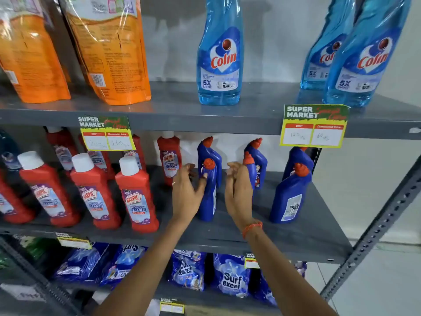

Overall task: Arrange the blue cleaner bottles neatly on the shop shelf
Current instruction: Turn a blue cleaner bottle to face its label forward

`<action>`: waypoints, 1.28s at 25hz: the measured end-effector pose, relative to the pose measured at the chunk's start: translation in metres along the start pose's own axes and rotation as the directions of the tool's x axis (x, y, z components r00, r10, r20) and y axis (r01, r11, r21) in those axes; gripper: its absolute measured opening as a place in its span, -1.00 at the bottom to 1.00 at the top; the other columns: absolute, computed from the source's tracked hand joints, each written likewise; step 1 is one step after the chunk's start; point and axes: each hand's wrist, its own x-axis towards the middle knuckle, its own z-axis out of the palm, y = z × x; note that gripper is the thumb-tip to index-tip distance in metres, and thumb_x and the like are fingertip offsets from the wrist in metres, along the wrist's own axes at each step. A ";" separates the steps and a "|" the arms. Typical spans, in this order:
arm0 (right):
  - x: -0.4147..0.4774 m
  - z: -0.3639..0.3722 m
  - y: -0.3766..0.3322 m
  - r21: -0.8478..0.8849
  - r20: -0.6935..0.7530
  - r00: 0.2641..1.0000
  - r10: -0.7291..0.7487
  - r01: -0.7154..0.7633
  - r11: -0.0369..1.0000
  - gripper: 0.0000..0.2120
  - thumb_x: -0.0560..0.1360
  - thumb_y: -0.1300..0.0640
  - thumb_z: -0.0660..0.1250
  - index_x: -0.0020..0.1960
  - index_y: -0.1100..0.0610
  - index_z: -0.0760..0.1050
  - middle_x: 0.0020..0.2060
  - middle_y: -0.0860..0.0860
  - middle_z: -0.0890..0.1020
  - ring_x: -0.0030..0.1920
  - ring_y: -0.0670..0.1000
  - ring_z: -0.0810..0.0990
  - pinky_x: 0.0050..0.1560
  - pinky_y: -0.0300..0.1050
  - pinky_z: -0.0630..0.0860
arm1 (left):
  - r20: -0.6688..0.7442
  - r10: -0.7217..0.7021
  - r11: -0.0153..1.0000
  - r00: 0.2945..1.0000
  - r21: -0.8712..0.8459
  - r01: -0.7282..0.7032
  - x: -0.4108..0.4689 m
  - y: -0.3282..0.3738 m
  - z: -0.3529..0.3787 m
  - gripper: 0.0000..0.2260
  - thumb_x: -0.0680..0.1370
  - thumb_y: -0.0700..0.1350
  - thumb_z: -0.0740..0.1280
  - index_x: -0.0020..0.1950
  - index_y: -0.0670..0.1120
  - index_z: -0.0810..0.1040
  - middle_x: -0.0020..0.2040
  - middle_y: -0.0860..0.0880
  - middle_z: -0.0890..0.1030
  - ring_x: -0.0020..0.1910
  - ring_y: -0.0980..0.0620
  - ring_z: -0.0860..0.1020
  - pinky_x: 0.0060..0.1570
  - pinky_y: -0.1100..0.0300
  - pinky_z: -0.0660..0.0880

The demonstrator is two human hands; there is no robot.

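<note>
Several blue cleaner bottles with orange caps stand on the grey middle shelf (303, 236). One pair stands at the left, front bottle (208, 197) and back bottle (210, 151). A middle pair (258, 165) stands further back, and a right pair (289, 197) leans near the shelf's end. My left hand (185, 197) is spread beside the front left bottle, thumb touching its side. My right hand (237, 195) hovers between that bottle and the middle pair, fingers loosely curled and holding nothing.
Red Harpic bottles (136, 197) with white caps fill the shelf's left part. Above stand light blue Colin bottles (219, 60) and orange pouches (109, 49). Price tags (313, 126) hang from the upper shelf edge. Surf Excel packs (231, 279) lie below. A slanted metal upright (376, 226) bounds the right.
</note>
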 end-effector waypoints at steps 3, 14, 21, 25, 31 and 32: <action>-0.010 0.029 0.055 -0.317 0.255 0.940 0.225 -0.138 0.938 -0.82 0.51 0.29 0.15 0.09 0.22 0.43 -0.04 0.17 0.54 0.00 0.09 0.48 0.17 0.05 0.44 | 0.154 -0.161 0.986 0.975 -0.019 0.165 0.012 -0.022 0.014 -0.55 0.41 -0.01 0.44 0.18 -0.22 0.44 0.05 -0.09 0.57 -0.01 -0.02 0.52 0.00 0.13 0.45; -0.014 0.061 0.118 -0.293 0.491 0.725 0.483 -0.384 0.875 -0.45 0.43 0.36 0.11 0.41 0.13 0.19 0.30 0.14 0.43 0.26 0.11 0.45 0.27 -0.05 0.40 | 0.273 -0.332 0.943 0.903 0.114 0.312 0.028 -0.041 0.047 -0.62 0.26 0.07 0.51 -0.05 -0.10 0.56 -0.11 -0.10 0.66 -0.17 -0.10 0.63 -0.16 0.05 0.58; 0.002 0.031 0.124 -0.145 0.650 0.570 0.502 -0.556 0.819 -0.44 0.34 0.43 0.39 0.29 0.21 0.33 0.05 0.05 0.58 0.01 -0.03 0.57 -0.13 -0.38 0.55 | 0.607 -0.212 0.836 0.766 -0.293 0.463 0.040 -0.057 0.016 -0.66 0.32 -0.22 0.52 0.06 -0.08 0.59 -0.02 -0.02 0.69 -0.05 0.02 0.65 -0.03 0.10 0.55; 0.003 0.021 0.131 -0.133 0.615 0.619 0.489 -0.530 0.838 -0.44 0.28 0.25 0.53 0.23 0.20 0.43 0.06 0.10 0.65 0.07 0.07 0.62 0.07 -0.12 0.54 | 0.643 -0.149 0.815 0.751 -0.349 0.462 0.034 -0.051 0.016 -0.58 0.41 -0.24 0.44 0.23 -0.02 0.49 0.17 -0.01 0.60 0.12 0.10 0.59 0.07 0.26 0.54; -0.028 0.036 0.100 -0.136 0.230 0.896 0.380 -0.357 0.924 -0.77 0.34 0.18 0.46 -0.05 0.08 0.48 -0.20 0.01 0.61 -0.22 -0.01 0.55 -0.28 -0.18 0.41 | 0.407 -0.238 0.914 0.882 -0.214 0.345 0.023 -0.038 0.041 -0.41 0.32 0.24 0.43 0.28 0.05 0.41 0.18 -0.05 0.60 0.14 0.02 0.58 0.17 0.00 0.52; -0.035 0.039 0.098 -0.136 0.199 0.914 0.355 -0.332 0.933 -0.75 0.35 0.18 0.44 0.01 0.10 0.50 -0.18 0.03 0.63 -0.21 0.00 0.56 -0.25 -0.16 0.41 | 0.359 -0.270 0.909 0.893 -0.212 0.360 0.022 -0.032 0.043 -0.44 0.30 0.20 0.47 0.21 0.01 0.44 0.12 -0.05 0.63 0.07 0.00 0.60 0.11 0.03 0.55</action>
